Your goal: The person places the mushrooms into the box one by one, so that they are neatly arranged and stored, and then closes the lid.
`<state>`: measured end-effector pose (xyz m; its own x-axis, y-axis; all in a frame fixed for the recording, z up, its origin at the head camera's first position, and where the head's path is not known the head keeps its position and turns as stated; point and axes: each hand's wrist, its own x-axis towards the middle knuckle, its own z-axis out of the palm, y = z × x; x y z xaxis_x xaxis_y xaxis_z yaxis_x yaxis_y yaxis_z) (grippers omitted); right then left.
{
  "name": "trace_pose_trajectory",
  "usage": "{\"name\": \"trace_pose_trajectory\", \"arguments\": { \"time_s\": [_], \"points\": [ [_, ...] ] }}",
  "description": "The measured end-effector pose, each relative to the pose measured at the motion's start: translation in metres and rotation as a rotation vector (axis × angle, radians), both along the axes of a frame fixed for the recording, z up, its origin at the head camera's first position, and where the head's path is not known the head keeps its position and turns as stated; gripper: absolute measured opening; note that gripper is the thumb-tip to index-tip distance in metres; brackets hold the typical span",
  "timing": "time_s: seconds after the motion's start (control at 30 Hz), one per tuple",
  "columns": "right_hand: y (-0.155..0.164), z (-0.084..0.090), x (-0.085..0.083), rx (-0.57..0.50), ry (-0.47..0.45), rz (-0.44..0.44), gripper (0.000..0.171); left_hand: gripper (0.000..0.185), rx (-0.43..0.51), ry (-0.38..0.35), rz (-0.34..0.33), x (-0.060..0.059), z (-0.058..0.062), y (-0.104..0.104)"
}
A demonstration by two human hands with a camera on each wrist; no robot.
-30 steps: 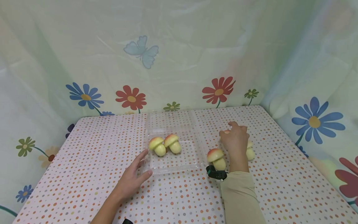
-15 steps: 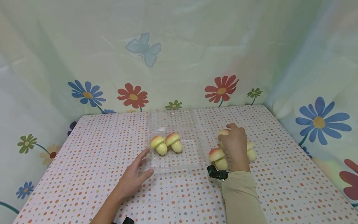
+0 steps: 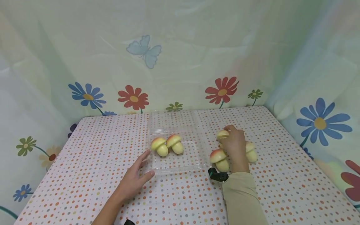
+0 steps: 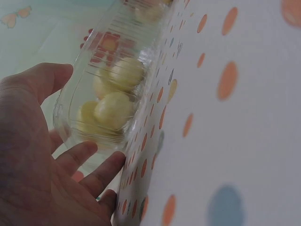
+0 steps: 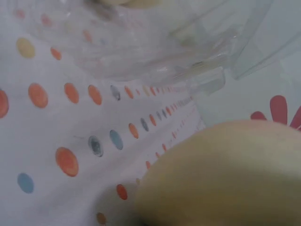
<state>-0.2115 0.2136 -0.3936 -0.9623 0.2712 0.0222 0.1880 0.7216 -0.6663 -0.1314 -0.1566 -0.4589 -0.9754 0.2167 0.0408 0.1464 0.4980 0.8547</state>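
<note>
Two toy mushrooms with yellow-and-red caps lie in the left part of a clear plastic clamshell box, its lid folded back. At the box's near left corner rests my left hand, thumb and fingers spread; the left wrist view shows its fingers beside the box wall. Right of the box, my right hand grips a mushroom by its cap, the stem mostly hidden behind the hand. One mushroom lies by that wrist, another just right of the hand.
A dotted cloth covers the table. Behind it hangs a curtain printed with flowers and a butterfly. In the right wrist view, a mushroom's pale surface fills the lower right, and the right hand's fingers are not visible.
My right hand has closed in on the far mushroom, and both have shifted slightly left. More of the right-hand mushroom shows now. The left hand and the boxed mushrooms stay put.
</note>
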Motion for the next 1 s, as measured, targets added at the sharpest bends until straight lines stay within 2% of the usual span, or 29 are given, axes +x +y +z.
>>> {"name": "trace_pose_trajectory", "arguments": {
  "time_s": [0.23,0.53,1.0],
  "points": [
    [0.002,-0.004,-0.002,-0.026,0.007,-0.004,0.061,0.078,-0.002,-0.003,0.002,0.001,0.0,0.0],
    [0.001,-0.003,-0.003,-0.054,0.032,-0.05,0.064,0.078,-0.004,-0.01,0.006,0.001,0.001,0.002],
    [-0.009,0.018,0.003,-0.066,0.136,-0.01,0.059,0.077,-0.006,-0.004,-0.001,0.002,0.003,0.003]
  ]
}}
